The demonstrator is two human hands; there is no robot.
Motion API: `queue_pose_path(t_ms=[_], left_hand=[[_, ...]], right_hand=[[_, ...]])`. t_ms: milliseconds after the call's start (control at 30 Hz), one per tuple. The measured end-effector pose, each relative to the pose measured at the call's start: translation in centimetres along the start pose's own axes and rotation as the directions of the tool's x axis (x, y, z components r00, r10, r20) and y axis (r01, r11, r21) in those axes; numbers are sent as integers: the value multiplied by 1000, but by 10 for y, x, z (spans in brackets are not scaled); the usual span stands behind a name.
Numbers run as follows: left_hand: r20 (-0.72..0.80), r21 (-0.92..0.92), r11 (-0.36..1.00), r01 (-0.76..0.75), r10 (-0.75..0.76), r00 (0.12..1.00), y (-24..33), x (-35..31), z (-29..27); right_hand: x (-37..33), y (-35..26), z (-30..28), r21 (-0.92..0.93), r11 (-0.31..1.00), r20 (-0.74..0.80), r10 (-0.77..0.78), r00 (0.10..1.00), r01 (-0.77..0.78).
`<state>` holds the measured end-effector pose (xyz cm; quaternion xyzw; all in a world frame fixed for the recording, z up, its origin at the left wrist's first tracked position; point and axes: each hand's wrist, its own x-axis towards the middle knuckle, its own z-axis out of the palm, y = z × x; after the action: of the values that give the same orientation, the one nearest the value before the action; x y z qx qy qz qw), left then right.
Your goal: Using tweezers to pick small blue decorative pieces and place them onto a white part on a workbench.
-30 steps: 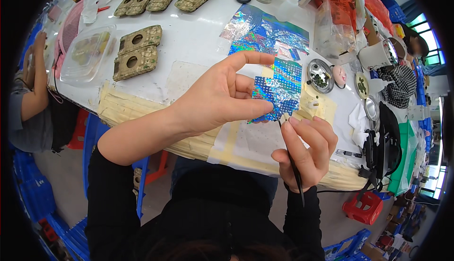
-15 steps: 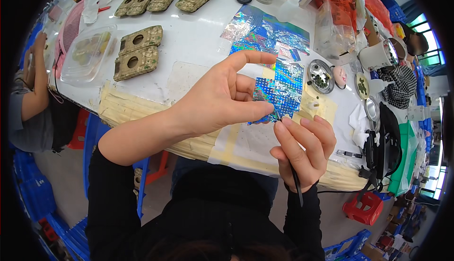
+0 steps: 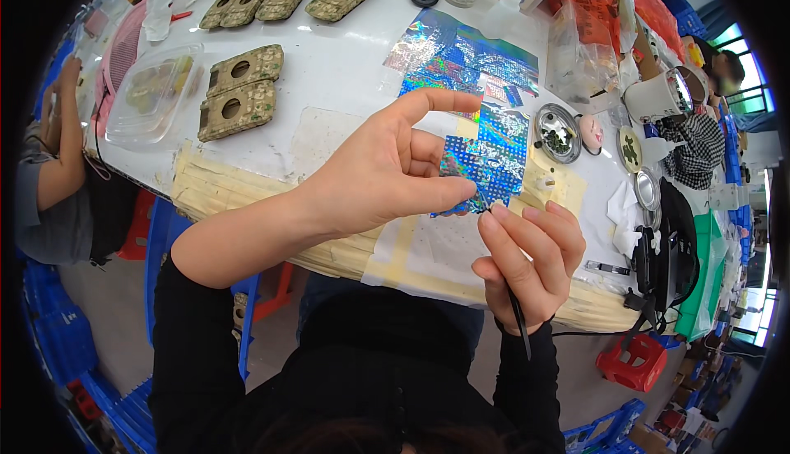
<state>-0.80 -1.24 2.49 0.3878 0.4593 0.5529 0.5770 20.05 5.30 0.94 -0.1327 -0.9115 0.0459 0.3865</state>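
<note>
My left hand grips a shiny blue holographic sticker sheet between thumb and fingers, holding it up over the table. At the sheet's lower edge, the fingertips of my right hand close around a thin black tool that looks like tweezers. The tool's tip meets the sheet near my left thumb, though whether it grips anything is too small to tell. Beyond the hands, more holographic sheets lie flat on the table.
Several camouflage-painted model hulls with round holes stand at left and back. A clear plastic box sits farther left. To the right are a round metal dish with small dark pieces, a white mug and a black bag.
The right hand and the black tool have shifted very slightly to the right. My left hand and the sheet look unchanged.
</note>
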Motion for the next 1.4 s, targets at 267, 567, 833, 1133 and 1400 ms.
queue_pose_path(t_ms=[267,567,833,1133,1400], left_hand=[[0,-9,1000,8,-8,1000,0,-1,-1],[-3,-2,1000,2,-2,1000,1,-2,0],[6,6,1000,5,-5,1000,1,-2,1],[6,-65,998,1,0,1000,-2,0,-1],[-37,-44,998,-42,41,998,-3,2,-5]], right_hand=[[1,0,1,-10,1000,5,-7,1000,7],[0,1,2,7,1000,-6,-14,1000,14],[-1,0,2,9,1000,-15,-11,1000,11],[-3,3,0,58,998,-44,39,998,-36],[-7,6,-3,93,995,-6,19,1000,-18]])
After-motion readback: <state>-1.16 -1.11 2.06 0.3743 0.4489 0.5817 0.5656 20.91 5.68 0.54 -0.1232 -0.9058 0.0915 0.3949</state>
